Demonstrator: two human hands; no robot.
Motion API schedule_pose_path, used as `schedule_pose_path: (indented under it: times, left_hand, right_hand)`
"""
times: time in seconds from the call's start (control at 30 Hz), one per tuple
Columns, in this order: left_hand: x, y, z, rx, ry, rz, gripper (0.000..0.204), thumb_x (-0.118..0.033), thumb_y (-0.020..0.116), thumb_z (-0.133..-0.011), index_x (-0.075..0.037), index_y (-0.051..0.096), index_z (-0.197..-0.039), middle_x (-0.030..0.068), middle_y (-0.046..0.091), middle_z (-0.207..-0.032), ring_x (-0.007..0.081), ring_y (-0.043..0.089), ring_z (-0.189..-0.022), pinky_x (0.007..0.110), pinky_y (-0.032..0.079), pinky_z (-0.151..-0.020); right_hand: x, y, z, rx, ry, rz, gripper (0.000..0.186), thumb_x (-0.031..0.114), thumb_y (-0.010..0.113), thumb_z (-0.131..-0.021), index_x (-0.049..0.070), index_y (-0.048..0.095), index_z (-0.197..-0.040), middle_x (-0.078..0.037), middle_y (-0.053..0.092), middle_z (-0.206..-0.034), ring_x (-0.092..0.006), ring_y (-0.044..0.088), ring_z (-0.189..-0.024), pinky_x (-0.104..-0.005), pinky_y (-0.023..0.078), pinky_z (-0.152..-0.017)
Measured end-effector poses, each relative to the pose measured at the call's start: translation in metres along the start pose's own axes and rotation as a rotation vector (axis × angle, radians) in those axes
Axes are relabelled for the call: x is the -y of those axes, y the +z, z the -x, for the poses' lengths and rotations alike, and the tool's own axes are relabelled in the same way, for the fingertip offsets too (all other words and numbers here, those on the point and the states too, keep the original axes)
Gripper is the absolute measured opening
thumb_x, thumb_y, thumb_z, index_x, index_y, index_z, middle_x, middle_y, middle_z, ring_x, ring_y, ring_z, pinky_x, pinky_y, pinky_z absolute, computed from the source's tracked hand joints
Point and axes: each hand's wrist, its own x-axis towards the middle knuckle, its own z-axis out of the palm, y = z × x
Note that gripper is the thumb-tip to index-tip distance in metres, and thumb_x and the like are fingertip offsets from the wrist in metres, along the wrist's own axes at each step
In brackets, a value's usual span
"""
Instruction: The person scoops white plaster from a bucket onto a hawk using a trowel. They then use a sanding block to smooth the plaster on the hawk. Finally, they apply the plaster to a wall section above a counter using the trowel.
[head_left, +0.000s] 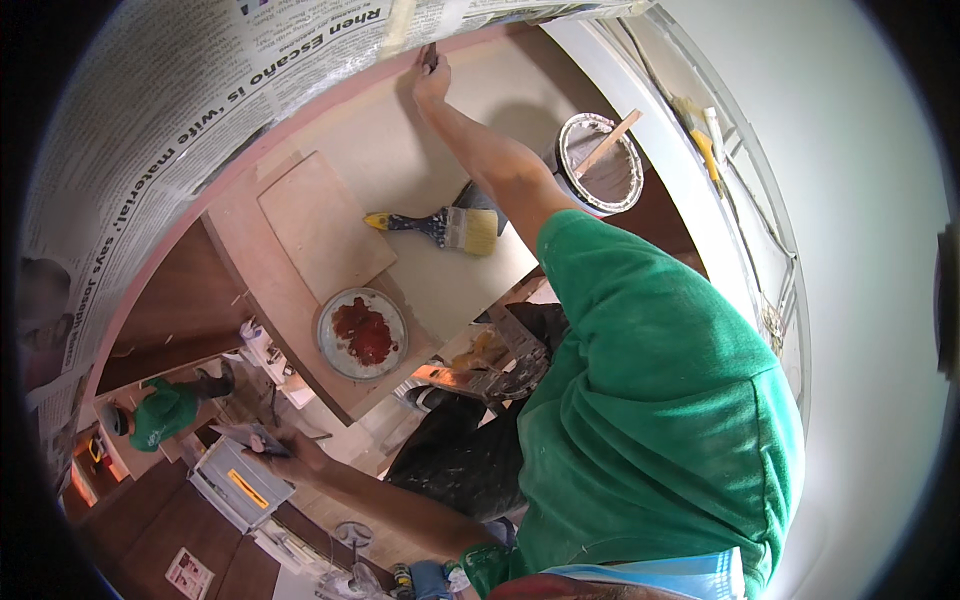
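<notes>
Now, right hand (432, 80) top centre, fingers pinched on small dark tool (429, 55), tip against pink edge (300, 105) under newspaper (200, 120); edge runs diagonally toward lower left. Left hand (290, 455) lower left, curled around flat scraper (245, 435), far from edge. Round tin (362, 333) mid-frame holds red-brown putty. Bucket (598, 165) upper right, stick inside. Paintbrush (440, 227) flat on board.

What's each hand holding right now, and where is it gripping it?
The right hand pinches a small dark tool by its lower end, its tip at the pink edge. The left hand grips a flat grey putty-knife-like blade by one end; its exact hold is unclear.
</notes>
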Motion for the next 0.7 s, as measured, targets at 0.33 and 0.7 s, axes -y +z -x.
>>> schedule_pose_path:
  times: [0.33, 0.7]
  left_hand:
    - [-0.004, -0.008, 0.001, 0.034, -0.1, 0.17, 0.029, -0.016, 0.06, -0.094, -0.001, 0.055, -0.117, 0.0117, 0.063, -0.11, 0.0131, 0.063, -0.089, 0.02, 0.057, -0.065]
    - [-0.016, 0.004, 0.008, 0.159, -0.188, 0.248, 0.024, -0.017, 0.06, -0.094, -0.002, 0.057, -0.113, 0.0084, 0.064, -0.108, 0.0115, 0.062, -0.09, 0.023, 0.054, -0.07]
  right_hand:
    - [0.015, 0.014, 0.007, -0.02, 0.018, 0.015, 0.031, 0.005, 0.048, -0.083, -0.006, 0.052, -0.112, -0.022, 0.053, -0.104, -0.034, 0.054, -0.098, -0.0423, 0.043, -0.088]
    - [0.058, 0.034, 0.041, 0.047, 0.222, 0.109, 0.045, -0.001, 0.05, -0.085, -0.001, 0.044, -0.13, -0.019, 0.044, -0.123, -0.0347, 0.049, -0.113, -0.0389, 0.043, -0.098]
